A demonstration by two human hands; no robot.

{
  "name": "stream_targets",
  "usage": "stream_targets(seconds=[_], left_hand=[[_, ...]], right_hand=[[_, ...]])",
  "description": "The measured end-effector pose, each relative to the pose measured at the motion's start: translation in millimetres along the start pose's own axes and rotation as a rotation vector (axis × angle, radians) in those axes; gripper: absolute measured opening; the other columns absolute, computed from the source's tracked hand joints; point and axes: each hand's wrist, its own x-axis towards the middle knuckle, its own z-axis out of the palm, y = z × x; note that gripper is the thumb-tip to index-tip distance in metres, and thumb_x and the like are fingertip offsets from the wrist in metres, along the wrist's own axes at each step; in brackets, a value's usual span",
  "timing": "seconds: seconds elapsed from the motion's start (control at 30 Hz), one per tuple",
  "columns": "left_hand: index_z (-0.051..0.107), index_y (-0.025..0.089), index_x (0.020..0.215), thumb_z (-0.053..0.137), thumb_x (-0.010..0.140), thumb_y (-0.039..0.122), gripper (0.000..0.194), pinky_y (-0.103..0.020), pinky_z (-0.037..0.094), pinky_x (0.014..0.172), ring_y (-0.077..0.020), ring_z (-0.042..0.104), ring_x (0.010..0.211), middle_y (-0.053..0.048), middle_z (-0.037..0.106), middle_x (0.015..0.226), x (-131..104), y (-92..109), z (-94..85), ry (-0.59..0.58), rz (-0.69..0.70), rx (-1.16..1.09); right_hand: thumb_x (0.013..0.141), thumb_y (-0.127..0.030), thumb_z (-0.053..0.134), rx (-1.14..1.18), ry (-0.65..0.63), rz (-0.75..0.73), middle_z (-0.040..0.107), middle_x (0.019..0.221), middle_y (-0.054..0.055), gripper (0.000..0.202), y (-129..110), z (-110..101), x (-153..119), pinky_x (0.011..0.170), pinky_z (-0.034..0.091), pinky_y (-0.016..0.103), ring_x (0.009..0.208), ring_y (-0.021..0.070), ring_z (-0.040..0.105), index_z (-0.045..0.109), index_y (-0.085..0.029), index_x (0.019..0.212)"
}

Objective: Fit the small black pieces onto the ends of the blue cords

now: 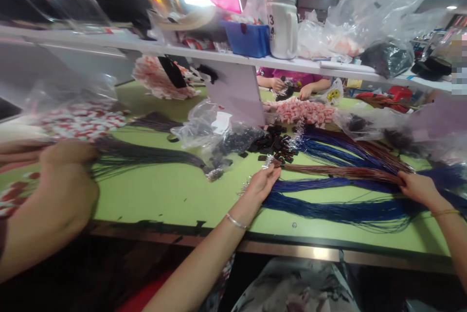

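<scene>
A bundle of brown wires (343,172) stretches between my two hands, low over the green table. My left hand (263,182) is closed around its left end, close to the silvery tips. Farther right, my right hand (419,186) has its fingers wrapped round the same bundle. Nearer the table edge lie dark blue wires (328,209), beneath and in front of the brown ones. Behind my left hand is a heap of small black connector housings (273,143), partly spilling from a clear plastic bag (207,125). More blue wires (324,149) lie behind the bundle.
At left, a co-worker's blurred hands (69,171) are by dark grey wires (153,151) and red-and-white pieces (83,120). Pink pieces (302,112) lie before another person's hands (306,91). Overhead, a shelf (204,54) carries a blue bin (246,40) and a white mug (282,25).
</scene>
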Motion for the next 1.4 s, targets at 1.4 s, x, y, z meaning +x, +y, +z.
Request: stream_targets(seconds=[1.4], left_hand=[[0.032,0.011,0.137,0.047,0.087,0.028,0.056,-0.039,0.036,0.09,-0.0263,0.05,0.108,-0.016,0.058,0.114,-53.7,-185.2,171.4,-0.993,1.246,1.825]], right_hand=[[0.079,-0.041,0.051,0.145,0.299,-0.16,0.065,0.065,0.003,0.021,20.1,69.2,-33.0,0.052,0.025,0.026,0.058,0.0192,0.057,0.06,-0.022,0.078]])
